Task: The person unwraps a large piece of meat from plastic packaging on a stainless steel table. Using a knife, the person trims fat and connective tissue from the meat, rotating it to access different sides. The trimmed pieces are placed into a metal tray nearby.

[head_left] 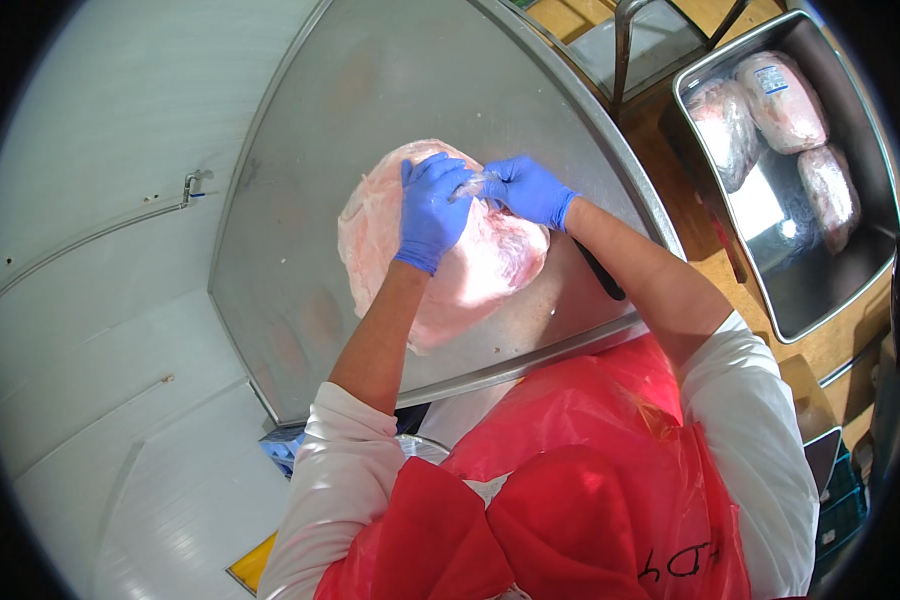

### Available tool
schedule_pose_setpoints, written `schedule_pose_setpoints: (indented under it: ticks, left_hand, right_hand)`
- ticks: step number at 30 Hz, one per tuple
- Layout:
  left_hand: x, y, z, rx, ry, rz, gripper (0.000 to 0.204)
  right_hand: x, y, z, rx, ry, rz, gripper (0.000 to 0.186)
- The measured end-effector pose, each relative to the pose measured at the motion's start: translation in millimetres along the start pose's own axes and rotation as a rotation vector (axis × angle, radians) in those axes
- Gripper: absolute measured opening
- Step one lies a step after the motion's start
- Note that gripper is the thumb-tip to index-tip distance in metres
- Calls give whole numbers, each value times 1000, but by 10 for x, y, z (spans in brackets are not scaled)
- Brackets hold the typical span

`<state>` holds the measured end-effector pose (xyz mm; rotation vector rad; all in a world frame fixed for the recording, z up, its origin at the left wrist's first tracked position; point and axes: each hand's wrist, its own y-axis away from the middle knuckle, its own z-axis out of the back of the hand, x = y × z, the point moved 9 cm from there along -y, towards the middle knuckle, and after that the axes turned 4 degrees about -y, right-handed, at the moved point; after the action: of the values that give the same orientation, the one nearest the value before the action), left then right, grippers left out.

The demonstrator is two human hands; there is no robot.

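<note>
Big pale pink meat cut (470,265) lies mid steel table (300,300). Left hand (432,210) in blue glove rests on meat, fingers curled onto clear wrap (473,182). Right hand (528,190) pinches same wrap. Dark knife handle (600,272) near right forearm. Far right, steel tray (820,290) holds three wrapped meat packs (782,100), one with white label.

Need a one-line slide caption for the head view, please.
Both blue-gloved hands, left and right, grip clear plastic wrap on a large pink raw meat cut on a steel table.
</note>
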<state>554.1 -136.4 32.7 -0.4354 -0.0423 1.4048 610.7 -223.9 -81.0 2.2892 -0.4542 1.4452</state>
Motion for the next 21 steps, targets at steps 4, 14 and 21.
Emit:
schedule_pose_setpoints:
  ticks: [4,14,21]
  left_hand:
    - [16,-29,-12,26,0,43,27]
    - [5,-46,23,-44,1,35,30]
    - [-71,-104,124,-68,-16,43,27]
  right_hand:
    - [17,-65,-2,-10,31,72,16]
    - [-123,-182,64,18,-89,-104,24]
    - [-70,-350,128,40,58,-36,21]
